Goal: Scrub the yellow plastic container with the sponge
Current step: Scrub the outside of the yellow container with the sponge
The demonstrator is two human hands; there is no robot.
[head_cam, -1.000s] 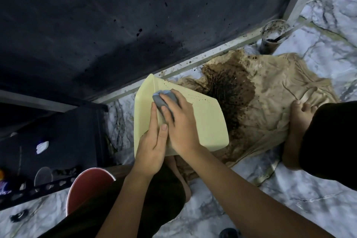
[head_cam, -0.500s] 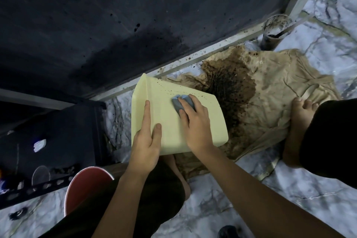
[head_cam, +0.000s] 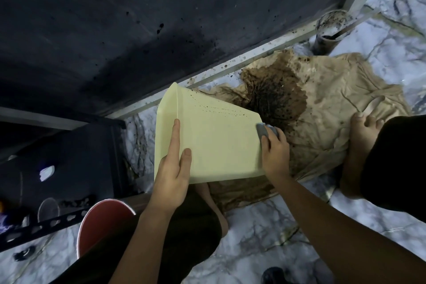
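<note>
The pale yellow plastic container is tilted on its side above the floor, its broad outer wall facing me, with lines of dark specks near its far edge. My left hand grips its near left part, thumb and forefinger spread on the wall. My right hand presses a grey sponge against the container's right edge, fingers curled over it. Most of the sponge is hidden under my fingers.
A beige cloth with a large dark brown stain lies on the marble floor under and right of the container. My bare foot rests on it. A dirty cup stands by the metal frame. A red bowl and dark shelf sit left.
My right hand has slid the sponge from the container's upper left across the wall to its right edge. The left hand has kept its hold, shifting slightly lower.
</note>
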